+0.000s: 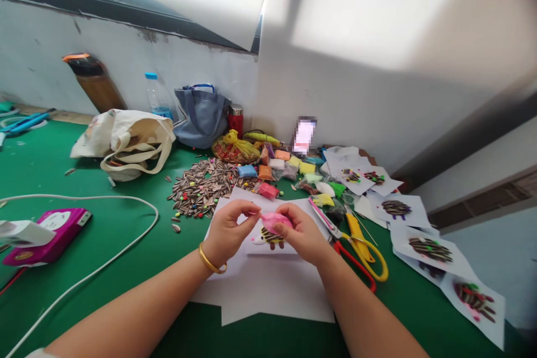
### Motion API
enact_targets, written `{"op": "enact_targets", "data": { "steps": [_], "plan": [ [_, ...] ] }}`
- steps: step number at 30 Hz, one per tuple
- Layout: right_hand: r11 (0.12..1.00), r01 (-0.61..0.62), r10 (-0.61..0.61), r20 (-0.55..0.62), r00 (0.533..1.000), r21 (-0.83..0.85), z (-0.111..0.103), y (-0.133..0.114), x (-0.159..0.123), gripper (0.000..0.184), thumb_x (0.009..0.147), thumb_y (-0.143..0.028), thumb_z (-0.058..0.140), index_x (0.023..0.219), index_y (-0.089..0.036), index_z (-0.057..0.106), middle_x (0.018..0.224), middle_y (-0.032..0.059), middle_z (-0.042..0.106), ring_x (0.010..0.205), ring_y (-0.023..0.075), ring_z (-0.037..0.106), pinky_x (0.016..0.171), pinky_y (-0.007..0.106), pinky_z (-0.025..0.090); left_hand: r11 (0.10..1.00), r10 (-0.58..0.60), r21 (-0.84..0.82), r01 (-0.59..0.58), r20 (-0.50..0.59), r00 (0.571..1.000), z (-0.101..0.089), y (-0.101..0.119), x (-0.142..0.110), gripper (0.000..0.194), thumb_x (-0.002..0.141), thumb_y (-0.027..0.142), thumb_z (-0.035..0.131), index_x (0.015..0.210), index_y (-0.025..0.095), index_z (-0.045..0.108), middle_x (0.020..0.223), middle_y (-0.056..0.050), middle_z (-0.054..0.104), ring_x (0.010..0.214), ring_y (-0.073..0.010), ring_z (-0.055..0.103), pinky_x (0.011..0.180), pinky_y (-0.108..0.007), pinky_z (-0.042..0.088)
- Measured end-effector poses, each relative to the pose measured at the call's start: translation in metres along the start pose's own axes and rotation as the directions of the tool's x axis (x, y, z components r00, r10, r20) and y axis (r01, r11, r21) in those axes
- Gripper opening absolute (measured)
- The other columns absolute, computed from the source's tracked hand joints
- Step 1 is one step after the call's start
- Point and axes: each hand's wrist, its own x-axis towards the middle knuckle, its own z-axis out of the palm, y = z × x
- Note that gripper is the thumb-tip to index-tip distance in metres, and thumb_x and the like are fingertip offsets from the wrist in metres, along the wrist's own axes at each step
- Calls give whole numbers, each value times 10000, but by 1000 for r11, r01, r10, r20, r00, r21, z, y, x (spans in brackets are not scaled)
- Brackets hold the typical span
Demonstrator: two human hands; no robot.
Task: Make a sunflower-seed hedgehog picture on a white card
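Observation:
In my right hand (304, 234) is a lump of pink modelling clay (272, 219), perhaps still in its clear bag, held between thumb and fingers. The thumb and forefinger of my left hand (230, 229) pinch together at the clay's left edge; whether a small bit is between them is too fine to see. Below both hands, a hedgehog picture (274, 236) made of sunflower seeds and yellow and white clay lies on white paper (260, 285). My right hand partly covers it.
Behind the paper lie a pile of sunflower seeds (201, 185) and several clay packets (265, 172). Scissors (356, 251) and a yellow cutter (356, 229) rest at the right, beside finished seed pictures (432, 249). A cable (142, 243) and cloth bags (142, 134) are at the left.

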Motion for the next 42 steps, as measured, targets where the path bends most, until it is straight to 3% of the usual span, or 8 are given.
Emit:
{"op": "enact_targets", "data": {
  "steps": [5, 8, 13, 18, 27, 31, 37, 42],
  "plan": [
    [988, -3, -30, -206, 978, -158, -15, 4, 7, 272, 889, -472, 551, 996, -229, 492, 707, -6, 625, 583, 180, 611, 541, 306, 488, 918, -287, -291, 271, -14, 958, -1, -6, 6, 240, 738, 321, 760, 921, 173, 714, 838, -48, 721, 756, -150, 663, 698, -285, 548],
    [845, -14, -257, -430, 865, -534, -36, 12, 15, 233, 852, -376, 568, 1010, -205, 568, 927, 48, 643, 828, 212, 599, 772, 371, 494, 766, -444, -474, 435, 98, 890, 1, -7, 8, 299, 718, 362, 779, 940, 165, 742, 828, -63, 731, 745, -139, 654, 719, -288, 540],
    [545, -102, -366, -345, 864, -832, -65, 31, 26, 279, 841, -257, 507, 1081, -156, 606, 1061, 120, 634, 985, 270, 566, 906, 439, 448, 513, -577, -635, 578, 243, 780, 6, -1, 7, 389, 665, 398, 823, 954, 146, 753, 837, -59, 707, 732, -102, 619, 730, -240, 516],
    [417, -172, -261, -298, 918, -893, -69, 39, 31, 310, 865, -224, 511, 1145, -145, 618, 1181, 134, 616, 1102, 254, 547, 999, 388, 421, 470, -573, -641, 608, 302, 762, 5, 5, 7, 376, 652, 328, 845, 949, 120, 744, 793, -38, 659, 708, -79, 581, 695, -190, 486],
    [326, -183, -256, -273, 927, -927, -68, 45, 29, 446, 855, -222, 529, 1288, -128, 569, 1312, 150, 564, 1214, 281, 502, 1065, 418, 385, 459, -563, -629, 627, 340, 753, 2, -1, 6, 267, 729, 312, 791, 878, 101, 723, 707, -28, 612, 632, -65, 534, 597, -163, 448],
    [308, -164, -380, -279, 882, -937, -61, 36, 25, 439, 854, -240, 543, 1277, -129, 582, 1327, 159, 548, 1220, 307, 485, 1054, 471, 378, 407, -532, -686, 603, 359, 767, 2, 0, 5, 226, 691, 283, 822, 739, 135, 658, 634, 2, 575, 568, -59, 498, 544, -164, 415],
    [420, 123, -615, -182, 767, -899, -28, 6, 9, 309, 911, -263, 513, 1192, -199, 626, 1133, 112, 615, 1094, 260, 538, 965, 439, 429, 335, -529, -706, 624, 406, 745, 2, 0, 5, 254, 738, 345, 784, 760, 120, 668, 633, 9, 544, 567, -54, 498, 561, -169, 434],
    [439, 339, -656, -39, 754, -832, 3, -6, -5, 286, 912, -254, 556, 1189, -226, 619, 1010, 76, 622, 958, 224, 558, 858, 407, 449, 387, -576, -616, 686, 420, 702, 6, 4, 3, 415, 702, 228, 814, 1083, 143, 676, 812, -31, 652, 700, -80, 596, 709, -202, 485]
  ]
}}
